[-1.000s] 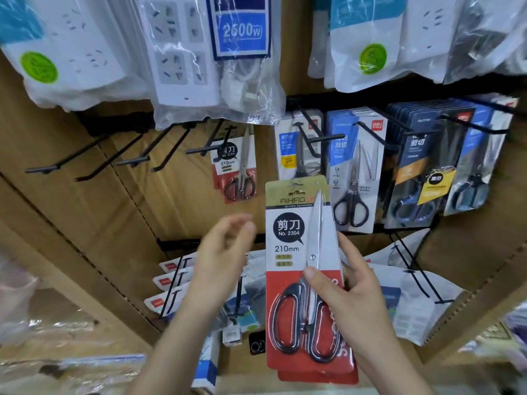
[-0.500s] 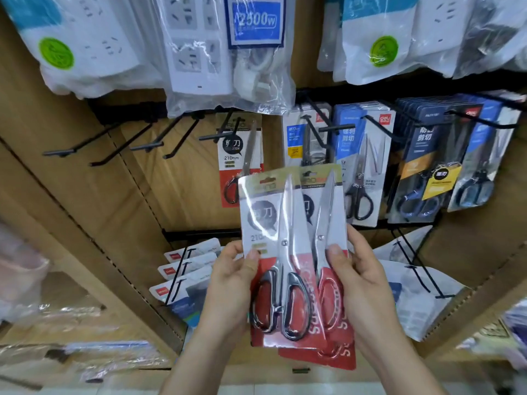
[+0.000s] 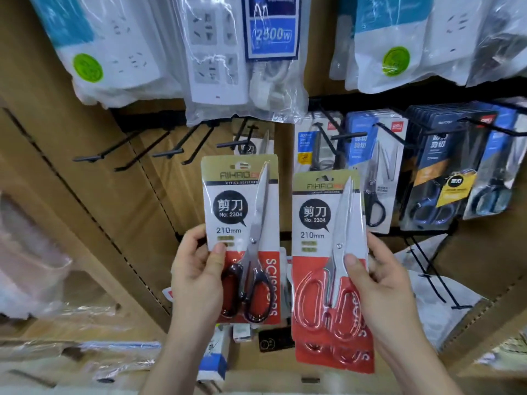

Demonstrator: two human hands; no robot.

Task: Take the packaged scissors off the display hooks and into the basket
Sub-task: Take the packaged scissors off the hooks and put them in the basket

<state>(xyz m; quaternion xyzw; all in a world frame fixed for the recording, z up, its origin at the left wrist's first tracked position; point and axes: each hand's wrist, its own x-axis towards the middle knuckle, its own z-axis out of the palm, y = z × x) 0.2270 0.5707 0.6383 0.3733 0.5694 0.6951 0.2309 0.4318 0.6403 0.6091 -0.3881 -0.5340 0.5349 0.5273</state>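
My left hand grips a carded pack of black-handled scissors by its lower left edge. My right hand holds a pack of red-handled scissors, and a second red card peeks out behind and below it. Both packs are upright, side by side and apart, in front of the display. One more pack of the same kind hangs on a hook behind them, mostly hidden. No basket is in view.
Several empty black hooks jut out at the left. Blue and dark packs of other scissors hang at the right. Bagged power strips hang above. Cardboard boxes and small goods lie below.
My left hand took one pack from the stack in my right hand, then the two packs were pulled apart and raised side by side.
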